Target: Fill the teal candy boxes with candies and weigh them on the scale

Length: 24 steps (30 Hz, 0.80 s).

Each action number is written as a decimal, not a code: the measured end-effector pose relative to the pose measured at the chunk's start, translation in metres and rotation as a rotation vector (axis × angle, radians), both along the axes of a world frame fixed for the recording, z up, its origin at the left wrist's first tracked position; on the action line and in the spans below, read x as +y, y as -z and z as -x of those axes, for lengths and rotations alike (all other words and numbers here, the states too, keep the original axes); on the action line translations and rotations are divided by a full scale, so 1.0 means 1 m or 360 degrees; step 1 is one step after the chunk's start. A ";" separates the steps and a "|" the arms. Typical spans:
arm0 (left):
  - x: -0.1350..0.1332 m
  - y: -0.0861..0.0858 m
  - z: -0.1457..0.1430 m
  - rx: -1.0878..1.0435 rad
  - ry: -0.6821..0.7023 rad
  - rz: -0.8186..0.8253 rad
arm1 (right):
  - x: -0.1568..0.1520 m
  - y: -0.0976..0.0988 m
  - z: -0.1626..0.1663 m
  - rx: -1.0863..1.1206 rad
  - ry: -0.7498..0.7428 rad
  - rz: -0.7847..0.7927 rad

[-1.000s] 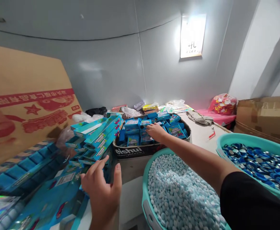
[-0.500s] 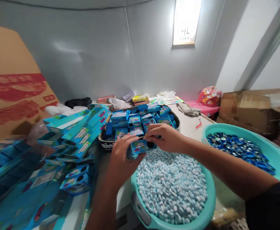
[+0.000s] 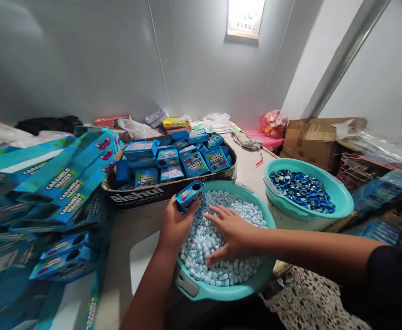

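Note:
A small blue candy box (image 3: 189,194) is gripped in my left hand (image 3: 176,225), tilted above the left rim of a turquoise basin (image 3: 221,293). Pale blue and white candies (image 3: 218,272) fill that basin. My right hand (image 3: 233,231) lies on the candies, palm down, its fingers spread and nothing seen in its grip. Behind the basin, a black carton tray (image 3: 139,198) is heaped with more blue boxes (image 3: 192,162) lettered "Caramelo Macizo".
Stacked blue display cartons (image 3: 67,183) crowd the left side. A second turquoise basin (image 3: 341,208) with shiny dark blue pieces (image 3: 302,190) stands at right. A grey cloth (image 3: 245,140), brown cardboard boxes (image 3: 309,137) and a red bag (image 3: 273,123) lie farther back.
My right hand has left the box and come down onto the candies, fingers spreading. The left hand still holds the box, now turned differently. The view has swung to the right.

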<state>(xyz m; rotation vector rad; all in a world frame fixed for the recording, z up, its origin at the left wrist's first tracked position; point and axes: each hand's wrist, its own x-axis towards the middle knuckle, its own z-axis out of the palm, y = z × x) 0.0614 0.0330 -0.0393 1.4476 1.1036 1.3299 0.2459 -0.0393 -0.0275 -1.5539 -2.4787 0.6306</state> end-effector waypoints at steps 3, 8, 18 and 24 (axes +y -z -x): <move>0.003 0.004 0.004 -0.0022 -0.0056 0.0001 | 0.023 0.008 -0.006 -0.0027 0.0144 -0.0065; 0.007 0.005 0.004 -0.0033 -0.0041 -0.0042 | 0.041 0.014 -0.016 -0.0019 0.0123 -0.0039; -0.002 -0.008 0.011 0.0345 0.0077 -0.0021 | 0.049 -0.001 -0.005 0.0339 0.0231 0.0372; 0.003 -0.006 0.012 0.0566 0.0019 -0.0034 | 0.060 0.005 0.001 0.0688 0.0251 0.0705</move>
